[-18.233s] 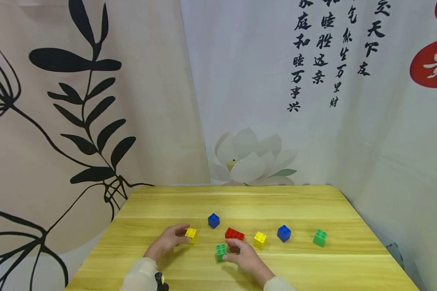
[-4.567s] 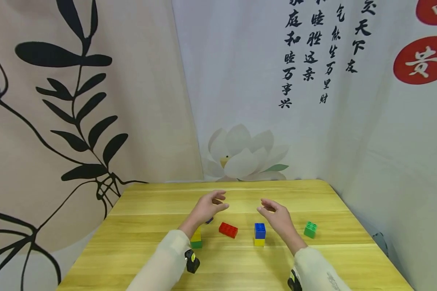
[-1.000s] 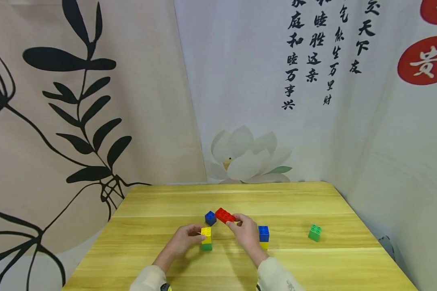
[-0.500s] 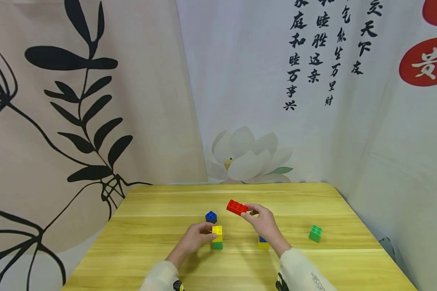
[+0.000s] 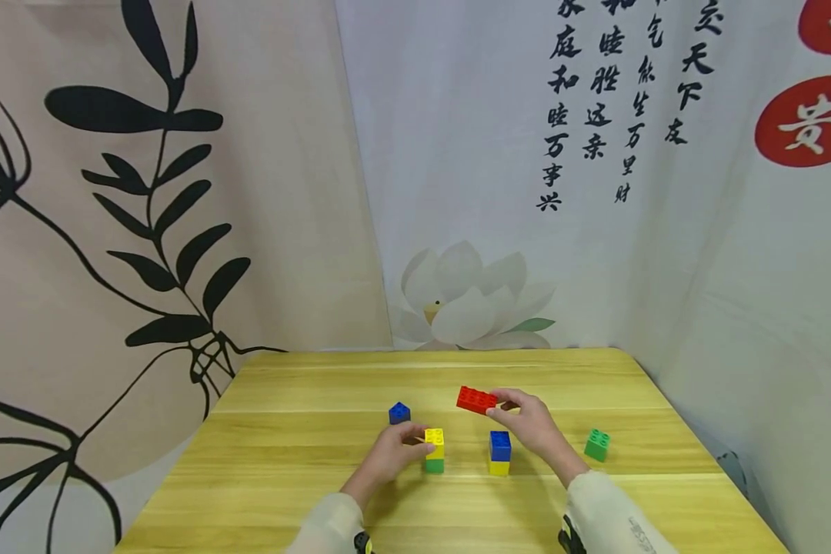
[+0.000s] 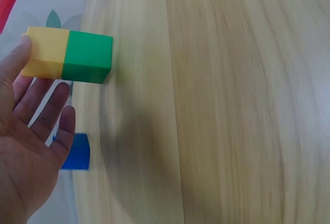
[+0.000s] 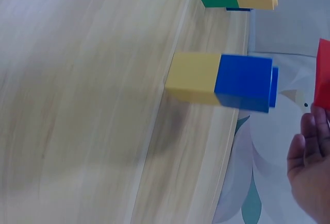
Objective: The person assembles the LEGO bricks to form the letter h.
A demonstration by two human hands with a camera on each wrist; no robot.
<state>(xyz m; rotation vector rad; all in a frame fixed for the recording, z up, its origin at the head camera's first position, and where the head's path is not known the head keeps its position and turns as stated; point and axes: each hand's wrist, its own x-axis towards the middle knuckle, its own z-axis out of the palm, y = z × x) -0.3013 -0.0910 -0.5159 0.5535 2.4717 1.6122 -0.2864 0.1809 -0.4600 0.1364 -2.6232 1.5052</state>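
Note:
My left hand (image 5: 396,455) pinches a stack of two toy building bricks between thumb and fingers: a yellow brick (image 5: 434,441) on top of a green brick (image 5: 434,465). Whether that stack touches the table I cannot tell. My right hand (image 5: 532,422) holds a red brick (image 5: 476,400), longer than the others, by its right end, raised above the table. Between the hands stands a second stack, a blue brick (image 5: 500,446) upon a yellow brick (image 5: 499,468). In the right wrist view, this blue brick (image 7: 243,82) shows upright beside the held red brick (image 7: 323,74).
A single blue brick (image 5: 399,413) lies behind my left hand, partly covered by it in the left wrist view. Farther right on the wooden table (image 5: 665,508) sits a lone green brick (image 5: 597,445). A printed curtain (image 5: 305,192) hangs behind the table's far edge.
Since the earliest frame, yellow was stacked on green and blue on the other yellow, and the red brick was picked up. Over the last second both hands have shifted right with their bricks.

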